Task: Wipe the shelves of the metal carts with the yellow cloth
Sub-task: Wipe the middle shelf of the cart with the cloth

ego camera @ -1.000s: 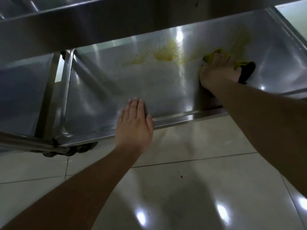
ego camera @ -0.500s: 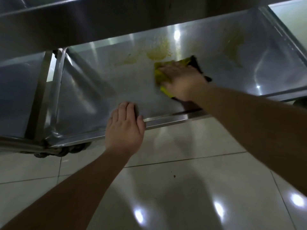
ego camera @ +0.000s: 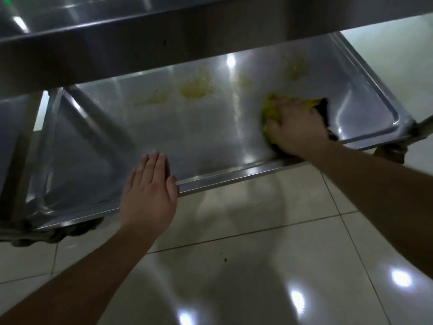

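Stainless steel lower shelf [ego camera: 210,137] of a metal cart, seen from above beneath the overhanging upper shelf [ego camera: 164,43]. Tiled floor [ego camera: 257,266] below and in front.

Left hand [ego camera: 150,191]: open and flat, fingers together, palm laid over the front rim [ego camera: 234,177] of the shelf, holding nothing. Judged to be bracing the cart against rolling.

Right hand [ego camera: 297,127]: fingers spread and curled down, pressed on the yellow cloth [ego camera: 271,111]. Cloth bunched under the palm, flat against the shelf surface at the right end, close to the front rim and near the right corner. Dark patch visible at the cloth's right edge; cannot tell whether backing or shadow.

Step in hand: wiping of the lower shelf, in progress at the right front area.

Remaining soil: yellowish smears [ego camera: 194,90] toward the rear centre, a fainter streak just to their left, and a pale stain [ego camera: 295,70] at the rear right, all apart from the cloth.

Next move, as judged: slide the cloth rearward and leftward onto the smears, with firm downward pressure and repeated passes. Keep the left hand on the rim to hold the cart steady. Low clearance under the upper shelf, so keep the forearm low.
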Tool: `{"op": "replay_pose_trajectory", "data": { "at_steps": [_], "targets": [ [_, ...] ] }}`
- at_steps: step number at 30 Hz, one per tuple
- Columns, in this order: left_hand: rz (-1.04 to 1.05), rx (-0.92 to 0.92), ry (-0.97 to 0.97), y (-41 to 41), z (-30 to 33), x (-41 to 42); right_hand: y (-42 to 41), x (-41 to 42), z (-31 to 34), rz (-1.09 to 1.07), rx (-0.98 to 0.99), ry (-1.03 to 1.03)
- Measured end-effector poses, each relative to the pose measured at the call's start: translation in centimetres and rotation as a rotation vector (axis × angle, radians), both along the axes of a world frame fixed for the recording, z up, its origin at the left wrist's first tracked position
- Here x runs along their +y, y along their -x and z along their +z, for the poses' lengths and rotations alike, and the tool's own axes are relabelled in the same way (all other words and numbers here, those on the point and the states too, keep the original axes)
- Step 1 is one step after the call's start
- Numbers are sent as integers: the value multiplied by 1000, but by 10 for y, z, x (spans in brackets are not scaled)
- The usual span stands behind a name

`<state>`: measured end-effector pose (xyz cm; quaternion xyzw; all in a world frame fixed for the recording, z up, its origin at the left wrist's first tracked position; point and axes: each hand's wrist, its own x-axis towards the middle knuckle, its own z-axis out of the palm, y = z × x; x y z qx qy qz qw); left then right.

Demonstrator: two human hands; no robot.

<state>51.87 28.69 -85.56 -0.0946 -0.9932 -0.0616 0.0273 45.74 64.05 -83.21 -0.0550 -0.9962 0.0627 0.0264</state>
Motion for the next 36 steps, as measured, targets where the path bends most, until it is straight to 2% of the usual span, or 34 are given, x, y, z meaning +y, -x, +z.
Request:
{"op": "replay_pose_trajectory", "data": {
  "at_steps": [5,8,12,16,18,22,25,28,33,36],
  "targets": [
    [37,58,-22,0,-3,1,-8,-93,-3,469,-34,-23],
    [27,68,-21,0,-2,1,3,-84,-4,551,-39,-35],
    [39,50,-5,-2,0,1,30,-14,6,268,33,56],
    [35,57,-2,-3,0,3,36,91,23,-141,-157,100],
    [38,67,-1,-2,-1,3,24,130,20,-326,-159,121],
    [48,85,-14,-4,-1,4,-11,148,14,-527,-143,129],
    [54,97,-30,-3,-2,5,-23,128,11,-563,-104,120],
    [63,78,-28,-2,-2,6,-37,71,3,-434,-77,116],
    [56,96,-26,-1,-5,5,-57,-68,2,31,-155,26],
    [60,140,-29,-1,-8,4,-59,-121,2,249,-112,39]
  ]
}}
